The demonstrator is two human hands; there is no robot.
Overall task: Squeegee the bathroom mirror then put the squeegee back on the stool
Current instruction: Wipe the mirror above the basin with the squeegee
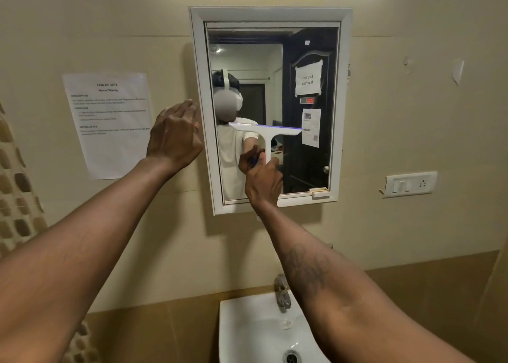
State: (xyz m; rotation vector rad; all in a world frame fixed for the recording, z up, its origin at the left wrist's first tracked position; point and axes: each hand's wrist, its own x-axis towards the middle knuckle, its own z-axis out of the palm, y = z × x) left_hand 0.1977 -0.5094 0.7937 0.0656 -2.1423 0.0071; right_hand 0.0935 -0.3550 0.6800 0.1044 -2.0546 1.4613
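Head view: right hand (264, 179) is closed around the lower end of the handle of a white plastic T-shaped squeegee (266, 134), with the fingers wrapped and the thumb side toward the glass. The handle runs straight up from that fist, and the wide blade sits crosswise above it, roughly level, pressed against the rectangular white-framed bathroom mirror (342, 109) at about mid-height of the glass. A thin violet line shows along the blade's upper edge.

Left hand (174, 134) is open and holds nothing; its fingers are spread loosely and point up and to the right, with the fingertips at the left edge of the mirror frame. Whether the palm presses on the beige tiled wall (412, 115) cannot be told. Just to the left of this hand a white printed paper sheet (110, 126) is stuck on the wall, its text too blurred to read.

Below the right forearm, which carries a dark tattoo, a white ceramic washbasin (242, 332) stands against the wall, with a metal tap (283, 294) at its back and a round drain near the bottom edge of the frame. Well to the right of the right hand, beside the lower corner of the mirror, a white switch and socket plate (411, 184) is fixed on the wall.

The glass reflects the person in a white shirt and a dark door with papers taped to it.
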